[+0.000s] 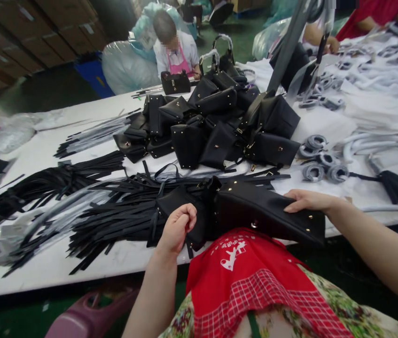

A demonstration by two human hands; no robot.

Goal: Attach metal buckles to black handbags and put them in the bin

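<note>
The black bag (255,206) is held at the near edge of the white table (43,277), just above the red apron (241,263). Its right-hand part is pinched by the right hand (300,201), the thumb on the upper surface and the fingers over the far edge. The left hand (181,223) is kept well apart from the right, curled over a dark panel (174,204); whether anything is gripped in it, or whether that panel belongs to the bag, cannot be told. The body seems to have been made up, since gold studs (310,217) and a metal fitting (254,224) are already set in it. No wrapped handle can be made out on it, though one is seen on a bag at the back (225,37), so some fitting may be left. Whether the heaped bags (186,145) are finished or waiting cannot be judged. The long axis is laid roughly along the table edge, sloped down toward the right; the studded face is turned upward, and the face with the fitting toward the apron.
</note>
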